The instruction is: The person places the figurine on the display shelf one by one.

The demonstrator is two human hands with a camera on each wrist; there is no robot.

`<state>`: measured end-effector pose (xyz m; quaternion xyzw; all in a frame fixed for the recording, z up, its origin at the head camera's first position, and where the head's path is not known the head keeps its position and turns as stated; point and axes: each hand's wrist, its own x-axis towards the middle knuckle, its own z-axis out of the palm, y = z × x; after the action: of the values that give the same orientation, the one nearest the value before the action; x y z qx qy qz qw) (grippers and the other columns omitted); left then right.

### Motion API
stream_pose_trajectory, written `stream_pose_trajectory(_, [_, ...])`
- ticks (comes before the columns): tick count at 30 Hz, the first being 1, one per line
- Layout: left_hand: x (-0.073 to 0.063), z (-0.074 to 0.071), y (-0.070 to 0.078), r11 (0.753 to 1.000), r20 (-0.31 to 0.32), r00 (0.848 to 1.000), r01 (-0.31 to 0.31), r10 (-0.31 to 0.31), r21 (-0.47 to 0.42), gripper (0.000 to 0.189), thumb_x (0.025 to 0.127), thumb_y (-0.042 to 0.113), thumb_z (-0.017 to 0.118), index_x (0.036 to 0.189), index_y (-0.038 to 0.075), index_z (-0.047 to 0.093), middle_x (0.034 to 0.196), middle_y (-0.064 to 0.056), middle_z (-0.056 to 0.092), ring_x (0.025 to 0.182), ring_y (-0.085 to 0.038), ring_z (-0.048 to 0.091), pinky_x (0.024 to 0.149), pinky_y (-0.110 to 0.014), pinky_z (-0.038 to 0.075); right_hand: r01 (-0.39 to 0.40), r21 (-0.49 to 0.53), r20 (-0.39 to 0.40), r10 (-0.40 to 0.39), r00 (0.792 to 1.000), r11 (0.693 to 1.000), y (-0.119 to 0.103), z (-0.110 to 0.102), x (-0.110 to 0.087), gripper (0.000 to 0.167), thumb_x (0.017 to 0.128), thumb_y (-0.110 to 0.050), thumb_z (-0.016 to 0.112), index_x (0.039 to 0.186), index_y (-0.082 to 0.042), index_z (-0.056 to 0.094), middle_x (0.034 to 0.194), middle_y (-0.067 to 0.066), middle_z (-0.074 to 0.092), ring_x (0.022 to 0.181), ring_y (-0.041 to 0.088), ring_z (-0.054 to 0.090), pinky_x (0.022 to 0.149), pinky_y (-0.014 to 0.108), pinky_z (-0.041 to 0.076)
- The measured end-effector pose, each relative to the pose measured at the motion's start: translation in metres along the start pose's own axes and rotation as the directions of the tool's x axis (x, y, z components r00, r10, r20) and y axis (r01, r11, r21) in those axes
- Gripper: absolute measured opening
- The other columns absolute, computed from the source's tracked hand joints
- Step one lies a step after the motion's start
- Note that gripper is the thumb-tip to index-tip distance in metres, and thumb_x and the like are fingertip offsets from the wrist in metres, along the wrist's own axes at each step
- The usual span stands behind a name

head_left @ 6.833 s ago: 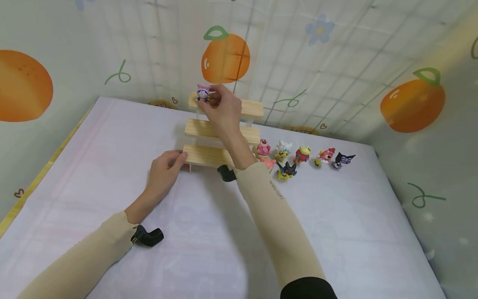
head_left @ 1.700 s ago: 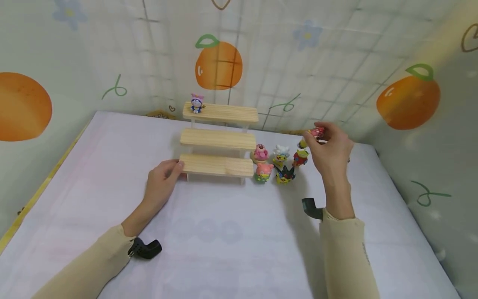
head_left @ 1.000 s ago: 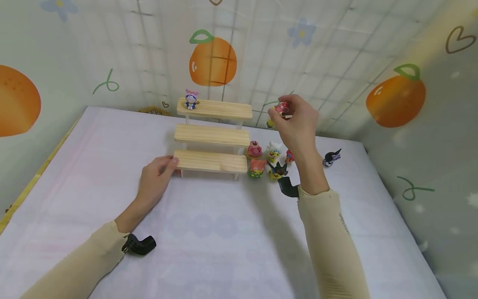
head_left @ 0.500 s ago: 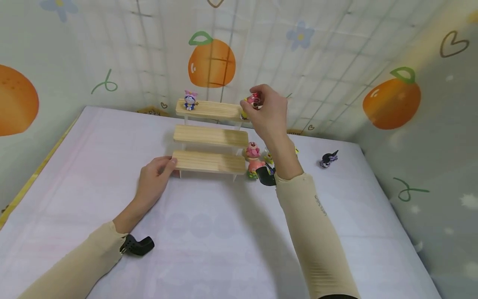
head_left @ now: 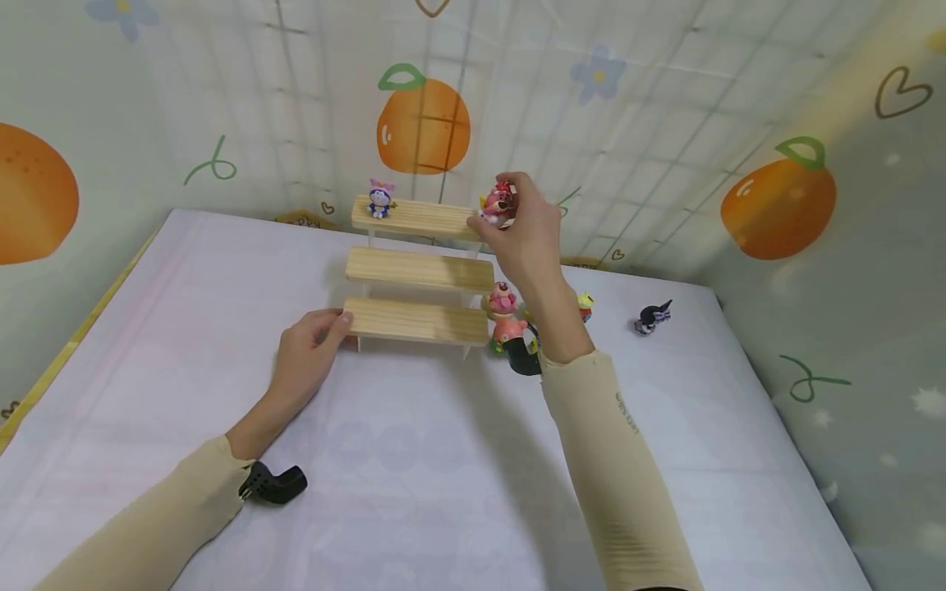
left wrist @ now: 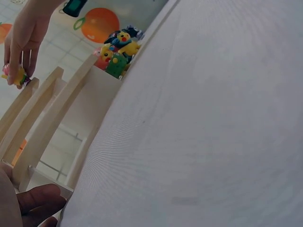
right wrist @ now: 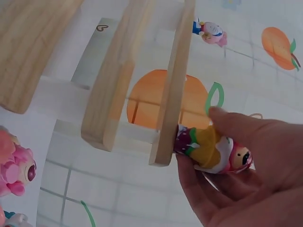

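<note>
A three-tier wooden display stand [head_left: 417, 321] stands towards the back of the table. My left hand [head_left: 310, 351] grips the left end of its lowest shelf, thumb at the edge. At the right end of the top shelf, my right hand [head_left: 530, 234] pinches a pink bear figurine [head_left: 499, 203] with a red top. Seen from the right wrist, the figurine's yellow body [right wrist: 207, 145] and dark base meet the top shelf [right wrist: 166, 137]. A purple-and-blue figurine with pink ears [head_left: 380, 199] stands upright on that shelf's left end.
Right of the stand are a pink bear [head_left: 503, 298], a coral-coloured figurine [head_left: 508, 328] and a red-and-yellow one [head_left: 585, 306]; my right arm partly hides this cluster. A black-and-purple figurine [head_left: 650, 318] lies farther right. A patterned curtain [head_left: 636, 164] hangs behind.
The right hand placed the purple figurine on the top shelf, then picked up the pink bear figurine and carried it left to that shelf's right end. The left hand stayed on the stand.
</note>
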<state>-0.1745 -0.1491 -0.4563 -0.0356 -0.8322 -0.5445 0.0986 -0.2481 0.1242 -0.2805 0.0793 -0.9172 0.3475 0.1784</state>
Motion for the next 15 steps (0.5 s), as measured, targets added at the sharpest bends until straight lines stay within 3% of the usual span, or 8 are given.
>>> stream_pose_trajectory(5, [0.000, 0.000, 0.000, 1.000, -0.007, 1.000, -0.011, 0.011, -0.003, 0.043, 0.108, 0.034, 0.059, 0.088, 0.001, 0.078, 0.134, -0.021, 0.070, 0.133, -0.037, 0.061, 0.113, -0.055, 0.044, -0.007, -0.004, 0.038, 0.007, 0.999, 1.000, 0.002, 0.003, 0.000, 0.064, 0.091, -0.008, 0.080, 0.148, -0.007, 0.050, 0.114, 0.019, 0.070, 0.099, 0.029, 0.073, 0.089, 0.040, 0.061])
stream_pose_trajectory(15, [0.001, 0.000, -0.001, 1.000, 0.007, 1.000, 0.005, -0.005, 0.006, 0.044, 0.109, 0.036, 0.058, 0.096, 0.000, 0.079, 0.137, -0.022, 0.068, 0.135, -0.038, 0.059, 0.114, -0.057, 0.043, -0.002, 0.089, 0.045, -0.002, 0.999, 0.996, -0.002, 0.021, 0.004, 0.052, 0.092, -0.006, 0.080, 0.138, -0.003, 0.057, 0.110, 0.018, 0.072, 0.099, 0.029, 0.075, 0.092, 0.037, 0.062])
